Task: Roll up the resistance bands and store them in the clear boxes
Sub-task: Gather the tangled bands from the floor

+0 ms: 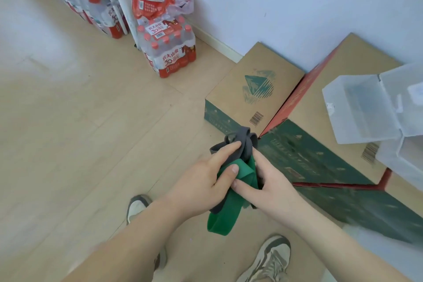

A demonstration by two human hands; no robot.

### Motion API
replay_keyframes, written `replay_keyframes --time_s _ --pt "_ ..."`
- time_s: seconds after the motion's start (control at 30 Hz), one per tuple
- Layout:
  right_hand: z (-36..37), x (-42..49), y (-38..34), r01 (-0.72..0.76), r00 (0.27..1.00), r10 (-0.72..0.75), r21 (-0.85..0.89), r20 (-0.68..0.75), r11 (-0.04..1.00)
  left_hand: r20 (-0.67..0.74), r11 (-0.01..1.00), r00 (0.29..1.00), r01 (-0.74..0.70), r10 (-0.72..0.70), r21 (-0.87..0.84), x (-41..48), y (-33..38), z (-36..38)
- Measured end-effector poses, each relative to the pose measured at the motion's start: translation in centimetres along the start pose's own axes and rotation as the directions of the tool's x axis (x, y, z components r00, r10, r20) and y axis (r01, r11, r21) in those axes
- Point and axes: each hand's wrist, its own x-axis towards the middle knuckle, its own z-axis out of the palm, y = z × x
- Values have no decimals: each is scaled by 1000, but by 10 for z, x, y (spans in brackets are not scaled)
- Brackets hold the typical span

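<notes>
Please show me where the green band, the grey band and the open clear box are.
green band (223, 220): head view, on the flat loop hanging below the hands.
grey band (246, 142): head view, on the coil above the hands.
open clear box (364, 110): head view, on its front wall.

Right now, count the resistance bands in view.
2: a grey band and a green band, bunched together in both hands, left hand and right hand. More may be hidden.

Clear box (375, 107) cut off at right edge

Pale wood floor (80, 121) under 2 cardboard boxes (254, 89), bottled-water packs (169, 52), shoes (270, 258).
</notes>
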Motion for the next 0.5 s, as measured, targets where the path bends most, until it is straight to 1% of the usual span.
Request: replay_keyframes --time_s 0.1,0.27,0.33,0.43,0.5 --pt "10 -16 15 24 999 -24 -1 -32 1000 -16 999 999 -33 33 -13 -12 -7 19" --pt "14 -52 5 42 998 -41 4 -50 999 -74 999 996 -49 47 -21 -47 12 30" --pt "12 -66 -2 46 998 -46 -17 -36 999 -101 996 995 -33 25 -80 -60 25 29" --pt "6 -83 -12 66 997 -68 -50 -41 997 -115 968 992 15 -45 -251 -71 48 25" --pt "7 -89 -17 70 996 -75 -79 -54 994 -118 961 993 -6 -28 -278 -74 51 23"
